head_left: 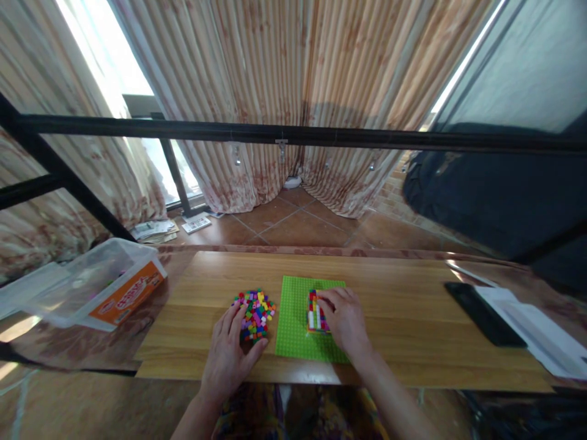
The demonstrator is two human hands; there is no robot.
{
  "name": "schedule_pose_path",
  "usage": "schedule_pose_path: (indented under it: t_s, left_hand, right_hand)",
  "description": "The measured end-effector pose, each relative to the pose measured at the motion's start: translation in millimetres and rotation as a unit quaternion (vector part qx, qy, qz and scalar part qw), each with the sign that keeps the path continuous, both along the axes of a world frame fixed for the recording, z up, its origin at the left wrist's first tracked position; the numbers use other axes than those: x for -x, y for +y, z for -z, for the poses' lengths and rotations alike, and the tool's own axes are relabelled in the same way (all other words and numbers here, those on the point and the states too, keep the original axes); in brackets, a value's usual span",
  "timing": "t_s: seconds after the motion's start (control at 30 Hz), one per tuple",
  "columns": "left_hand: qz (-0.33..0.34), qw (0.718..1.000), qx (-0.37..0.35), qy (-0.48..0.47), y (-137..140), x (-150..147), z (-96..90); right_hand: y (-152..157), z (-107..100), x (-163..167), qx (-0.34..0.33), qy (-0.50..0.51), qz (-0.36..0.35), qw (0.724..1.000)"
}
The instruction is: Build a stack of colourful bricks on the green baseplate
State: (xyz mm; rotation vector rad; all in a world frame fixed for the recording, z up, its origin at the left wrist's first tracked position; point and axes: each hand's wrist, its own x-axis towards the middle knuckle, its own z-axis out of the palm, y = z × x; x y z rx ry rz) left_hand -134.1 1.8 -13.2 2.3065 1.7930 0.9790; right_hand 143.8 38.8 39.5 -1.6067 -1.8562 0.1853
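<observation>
A green studded baseplate (292, 343) lies on the wooden board. Near its middle sits a small block of coloured toy bricks (315, 319), with red, white, purple and other rows. My right hand (347, 321) covers the right side of that block. Its thumb and fingers are pinched at the top of the bricks, and whatever is between the fingertips is hidden. Left of the baseplate is a heap of small loose bricks (257, 315) in many colours. My left hand (230, 342) rests against the heap's near left side, thumb and fingers apart, with nothing visibly held.
The wooden board (403, 305) spans the space before me. At left stands a clear plastic tub (114, 263) with an orange label. A black flat object (483, 315) and white papers (536, 330) lie at right. A dark metal bar (192, 129) crosses beyond the board, before curtains.
</observation>
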Motion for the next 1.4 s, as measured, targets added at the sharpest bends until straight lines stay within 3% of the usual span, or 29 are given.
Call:
schedule_pose_path:
  t_s: [0.33,0.6,1.23,1.3,1.4]
  left_hand:
    - [0.002,1.000,0.022,-0.008,-3,-3,-5.2]
    - [-0.001,1.000,0.013,-0.020,-4,-4,-4.4]
    - [0.004,0.999,0.033,-0.023,-7,-5,-8.4]
    - [0.006,0.999,0.043,-0.028,-8,-5,-9.5]
    - [0.008,0.998,0.056,-0.034,-10,-5,-10.0]
  right_hand:
    - [4,0,-10,-0.036,0.092,0.036,0.994]
    - [21,12,-3,0.058,0.096,0.010,0.994]
    - [21,12,-8,0.101,0.170,0.011,0.980]
    - [17,7,-9,0.067,0.157,0.020,0.985]
    - [9,-7,-2,-0.043,0.099,0.015,0.994]
